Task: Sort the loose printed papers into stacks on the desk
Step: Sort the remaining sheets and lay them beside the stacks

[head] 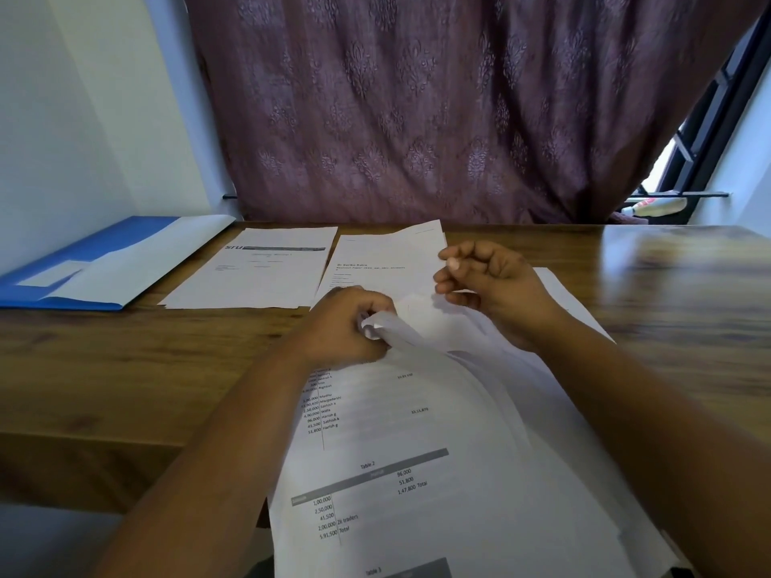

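The biggest risk here is to the corner that the left hand (348,327) holds: its fingers are curled tight round the upper-left corners of the loose white printed sheets with number tables (400,473), and the paper already bunches and curls there. A firmer pull would likely crease or tear it, or drag several sheets along when only one is wanted, so a page could land in the wrong stack. The bundle also overhangs the near edge of the brown wooden counter (125,360) toward the person, and the pages fan apart along their right side; if the grip slackens, the lower sheets could slide off onto the lap or the floor.

The right hand (490,281) hovers just above the far part of the bundle with its fingers loosely curled and the thumb near the forefinger. It may be pinching a sheet edge, but that cannot be told from this view.

The sheets themselves are thin, plain office paper, printed in black with columns of figures and grey table headings. Farther back lie two started piles side by side: a flat white stack with a dark letterhead bar (258,269) and, to its right, a white page with a short bold heading (384,260), partly under the hands. A blue folder with white papers inside (104,264) lies well to the left.
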`<state>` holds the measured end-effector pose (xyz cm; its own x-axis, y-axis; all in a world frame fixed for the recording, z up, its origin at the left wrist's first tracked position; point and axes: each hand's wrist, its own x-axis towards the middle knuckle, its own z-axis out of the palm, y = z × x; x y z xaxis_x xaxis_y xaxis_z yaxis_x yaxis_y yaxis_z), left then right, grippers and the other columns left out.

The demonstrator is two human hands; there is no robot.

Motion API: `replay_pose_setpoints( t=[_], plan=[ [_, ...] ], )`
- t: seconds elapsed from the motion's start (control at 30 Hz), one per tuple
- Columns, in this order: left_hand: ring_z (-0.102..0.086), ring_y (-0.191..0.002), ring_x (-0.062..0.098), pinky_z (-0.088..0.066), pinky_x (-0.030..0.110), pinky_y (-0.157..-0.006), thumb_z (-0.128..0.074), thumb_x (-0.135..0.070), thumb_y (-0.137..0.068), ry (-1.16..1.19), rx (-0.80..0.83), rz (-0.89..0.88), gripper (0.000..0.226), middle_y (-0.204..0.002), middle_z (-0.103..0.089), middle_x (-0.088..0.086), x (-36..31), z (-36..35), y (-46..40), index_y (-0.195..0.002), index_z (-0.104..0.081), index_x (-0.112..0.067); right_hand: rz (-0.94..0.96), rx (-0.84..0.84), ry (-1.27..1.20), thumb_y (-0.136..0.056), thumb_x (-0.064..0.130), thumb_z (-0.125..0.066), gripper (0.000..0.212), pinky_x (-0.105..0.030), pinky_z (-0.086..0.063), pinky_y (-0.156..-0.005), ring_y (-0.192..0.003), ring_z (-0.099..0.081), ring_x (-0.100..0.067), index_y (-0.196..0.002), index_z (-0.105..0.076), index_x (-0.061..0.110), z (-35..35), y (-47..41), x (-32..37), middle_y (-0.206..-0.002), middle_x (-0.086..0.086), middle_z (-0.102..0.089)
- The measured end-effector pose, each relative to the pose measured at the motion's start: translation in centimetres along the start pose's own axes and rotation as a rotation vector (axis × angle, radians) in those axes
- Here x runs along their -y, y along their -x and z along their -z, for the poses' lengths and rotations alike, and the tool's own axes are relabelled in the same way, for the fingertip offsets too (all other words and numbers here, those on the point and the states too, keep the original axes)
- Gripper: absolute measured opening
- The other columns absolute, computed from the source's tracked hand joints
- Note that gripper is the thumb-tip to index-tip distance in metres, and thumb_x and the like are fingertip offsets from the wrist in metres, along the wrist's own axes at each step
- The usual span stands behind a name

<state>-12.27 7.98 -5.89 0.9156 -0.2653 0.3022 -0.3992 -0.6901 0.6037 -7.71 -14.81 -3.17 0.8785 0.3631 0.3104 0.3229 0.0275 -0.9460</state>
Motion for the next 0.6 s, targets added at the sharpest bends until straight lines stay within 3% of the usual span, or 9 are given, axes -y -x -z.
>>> replay_pose_setpoints(
  t=[0.13,0.23,0.3,0.43,0.5,0.6],
  plan=[
    [-0.046,-0.094,0.009,-0.042,0.027,-0.074,-0.084,-0.012,-0.071,-0.070,-0.033,-0.031,0.015,-0.088,-0.049,-0.011,0.2,0.0,-0.2,-0.079,-0.075,-0.020,-0.047,-0.186,0.321,-0.099,0.006,-0.051,0.022,-0.021,-0.057,-0.071,-0.079,-0.069,-0.016,-0.090,-0.066,0.020,2.1,-0.9,-0.8,-0.086,-0.004,-0.071],
    [-0.046,-0.104,0.010,-0.046,0.025,-0.083,-0.087,-0.011,-0.069,-0.048,-0.036,-0.065,0.025,-0.102,-0.056,-0.010,0.0,0.2,-0.1,-0.076,-0.072,-0.029,-0.102,-0.086,0.533,-0.092,0.006,-0.063,0.011,-0.021,-0.058,-0.076,-0.079,-0.068,-0.010,-0.093,-0.072,0.014,2.6,-1.0,-1.4,-0.087,0.003,-0.071],
    [-0.056,-0.101,0.013,-0.051,0.033,-0.083,-0.086,-0.009,-0.068,-0.025,0.007,-0.070,0.034,-0.101,-0.066,-0.008,0.1,0.2,-0.1,-0.075,-0.068,-0.036,-0.097,0.000,0.665,-0.086,0.017,-0.073,0.009,-0.018,-0.054,-0.075,-0.083,-0.066,-0.009,-0.094,-0.076,0.016,2.2,-0.8,-1.5,-0.089,0.008,-0.071],
    [-0.068,-0.084,0.025,-0.055,0.052,-0.070,-0.078,-0.009,-0.068,-0.009,0.045,0.005,0.015,-0.084,-0.072,0.004,0.8,0.1,-0.4,-0.077,-0.069,-0.017,-0.113,0.075,0.775,-0.081,0.033,-0.077,0.019,-0.011,-0.044,-0.066,-0.080,-0.062,-0.007,-0.094,-0.077,0.019,1.4,-0.5,-1.4,-0.089,0.009,-0.070],
    [-0.067,-0.083,0.022,-0.055,0.051,-0.068,-0.078,-0.008,-0.069,-0.004,0.033,0.005,0.019,-0.084,-0.071,0.002,0.5,0.1,-0.2,-0.080,-0.067,-0.016,-0.135,0.149,0.868,-0.081,0.037,-0.075,0.022,-0.011,-0.041,-0.064,-0.078,-0.057,-0.006,-0.094,-0.076,0.020,1.1,-0.3,-1.3,-0.088,0.011,-0.066],
    [-0.065,-0.090,0.012,-0.058,0.041,-0.076,-0.082,-0.012,-0.069,0.010,-0.010,0.018,0.047,-0.095,-0.069,-0.011,-0.2,0.2,0.0,-0.105,-0.057,-0.028,-0.101,0.243,0.856,-0.084,0.024,-0.073,0.006,-0.017,-0.045,-0.071,-0.082,-0.057,-0.011,-0.090,-0.071,0.023,0.7,0.1,-0.9,-0.089,0.011,-0.064]
  ],
)
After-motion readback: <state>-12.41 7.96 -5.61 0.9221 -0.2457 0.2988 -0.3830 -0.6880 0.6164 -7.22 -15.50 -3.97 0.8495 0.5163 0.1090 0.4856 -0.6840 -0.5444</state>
